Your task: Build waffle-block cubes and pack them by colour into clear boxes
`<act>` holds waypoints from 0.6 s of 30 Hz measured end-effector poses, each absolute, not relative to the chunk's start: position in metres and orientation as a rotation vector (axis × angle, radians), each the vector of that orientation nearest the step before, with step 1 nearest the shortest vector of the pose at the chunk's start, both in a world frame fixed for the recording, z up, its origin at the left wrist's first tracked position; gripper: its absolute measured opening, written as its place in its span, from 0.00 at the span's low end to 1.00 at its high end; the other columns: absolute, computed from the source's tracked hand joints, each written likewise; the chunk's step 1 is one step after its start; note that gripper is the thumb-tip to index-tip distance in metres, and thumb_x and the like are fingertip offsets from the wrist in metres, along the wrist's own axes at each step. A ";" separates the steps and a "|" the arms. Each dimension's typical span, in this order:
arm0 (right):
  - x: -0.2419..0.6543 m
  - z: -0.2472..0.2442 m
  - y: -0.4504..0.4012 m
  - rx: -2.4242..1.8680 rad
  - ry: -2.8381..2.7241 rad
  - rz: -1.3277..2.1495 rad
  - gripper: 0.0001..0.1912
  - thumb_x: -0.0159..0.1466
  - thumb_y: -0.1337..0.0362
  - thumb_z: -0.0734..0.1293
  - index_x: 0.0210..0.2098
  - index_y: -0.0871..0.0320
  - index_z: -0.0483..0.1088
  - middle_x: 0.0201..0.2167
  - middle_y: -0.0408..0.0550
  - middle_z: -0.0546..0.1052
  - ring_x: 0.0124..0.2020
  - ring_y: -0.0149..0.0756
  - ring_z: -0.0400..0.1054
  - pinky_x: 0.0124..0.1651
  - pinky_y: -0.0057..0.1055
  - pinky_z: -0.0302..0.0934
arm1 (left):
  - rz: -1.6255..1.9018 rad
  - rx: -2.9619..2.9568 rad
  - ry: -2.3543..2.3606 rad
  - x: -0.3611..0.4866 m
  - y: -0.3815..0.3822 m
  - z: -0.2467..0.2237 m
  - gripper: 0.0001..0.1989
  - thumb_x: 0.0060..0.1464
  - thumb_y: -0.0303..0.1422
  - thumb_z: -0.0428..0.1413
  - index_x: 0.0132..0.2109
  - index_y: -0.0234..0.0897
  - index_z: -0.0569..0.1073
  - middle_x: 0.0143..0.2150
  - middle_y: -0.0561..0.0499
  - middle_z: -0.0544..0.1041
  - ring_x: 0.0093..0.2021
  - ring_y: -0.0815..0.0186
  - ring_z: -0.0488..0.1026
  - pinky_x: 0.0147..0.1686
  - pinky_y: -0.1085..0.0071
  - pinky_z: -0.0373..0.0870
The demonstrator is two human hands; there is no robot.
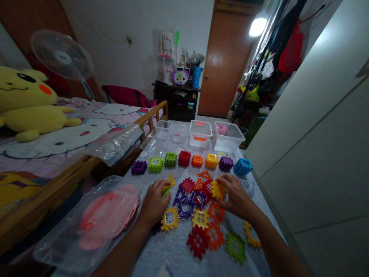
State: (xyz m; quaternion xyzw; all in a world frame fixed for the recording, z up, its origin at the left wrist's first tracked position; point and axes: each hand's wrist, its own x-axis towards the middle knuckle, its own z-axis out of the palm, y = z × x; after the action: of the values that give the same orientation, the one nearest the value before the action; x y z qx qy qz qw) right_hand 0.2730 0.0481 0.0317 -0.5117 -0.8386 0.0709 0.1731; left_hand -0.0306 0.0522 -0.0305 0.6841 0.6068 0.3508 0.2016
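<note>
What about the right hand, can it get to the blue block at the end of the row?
Probably yes. The right hand is just below the blue block, with no other piece between them. It seems to be gripping a yellow piece, though, so it would likely need to let go first.

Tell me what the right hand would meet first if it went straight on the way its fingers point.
The yellow plastic piece at the fingertips of the right hand; the hand seems to touch it already. Just beyond lies a red plastic piece, though depth is hard to judge here.
</note>
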 end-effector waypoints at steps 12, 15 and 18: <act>0.273 0.058 0.180 -1.819 -2.451 -0.031 0.23 0.56 0.57 0.70 0.49 0.57 0.72 0.45 0.55 0.72 0.47 0.48 0.63 0.48 0.38 0.56 | 0.994 1.890 1.691 -0.030 0.050 -0.029 0.14 0.49 0.29 0.52 0.43 0.40 0.75 0.47 0.46 0.76 0.51 0.55 0.71 0.54 0.54 0.66; 0.272 0.059 0.187 -1.839 -2.474 -0.020 0.23 0.56 0.58 0.69 0.50 0.57 0.72 0.46 0.55 0.72 0.48 0.49 0.63 0.48 0.38 0.56 | 0.981 1.886 1.692 -0.030 0.050 -0.028 0.14 0.50 0.30 0.52 0.44 0.39 0.75 0.47 0.45 0.76 0.51 0.55 0.71 0.54 0.54 0.66; 0.272 0.058 0.191 -1.856 -2.497 0.000 0.23 0.56 0.58 0.69 0.50 0.57 0.73 0.47 0.56 0.73 0.48 0.50 0.63 0.48 0.40 0.56 | 0.972 1.878 1.693 -0.029 0.049 -0.026 0.13 0.50 0.29 0.52 0.43 0.39 0.75 0.48 0.45 0.76 0.51 0.55 0.71 0.54 0.54 0.66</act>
State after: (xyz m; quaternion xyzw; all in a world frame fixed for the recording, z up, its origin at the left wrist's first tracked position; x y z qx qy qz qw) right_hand 0.2718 0.1905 0.0581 -0.5965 -0.8024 -0.0001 0.0150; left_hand -0.0293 0.0495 -0.0264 0.6771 0.6105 0.3506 0.2145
